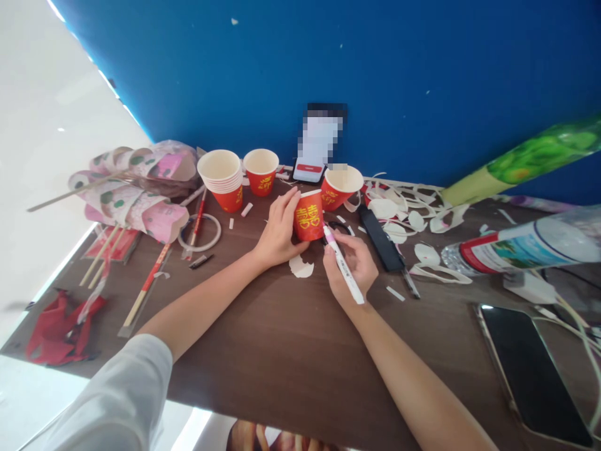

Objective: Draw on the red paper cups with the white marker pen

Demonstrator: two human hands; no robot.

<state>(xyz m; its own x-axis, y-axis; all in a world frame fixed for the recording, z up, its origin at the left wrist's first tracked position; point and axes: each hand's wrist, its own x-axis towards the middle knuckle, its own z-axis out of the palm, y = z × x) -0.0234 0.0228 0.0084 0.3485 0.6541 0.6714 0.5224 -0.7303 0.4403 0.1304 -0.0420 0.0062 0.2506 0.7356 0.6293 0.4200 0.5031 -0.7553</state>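
Observation:
A red paper cup with yellow characters stands on the brown table, its rim turned a little from me. My left hand is closed around the cup's left side, thumb low and fingers near the rim. In my right hand is a white marker pen with a pink band, held in a writing grip. The pen's upper end is at the cup's right side; whether it touches cannot be made out. A torn white paper scrap lies just below the cup.
Behind stand a stack of paper cups, two single red cups and a propped phone. Paper strips, a black box cutter, a bottle and a phone lie right. Chopsticks lie left.

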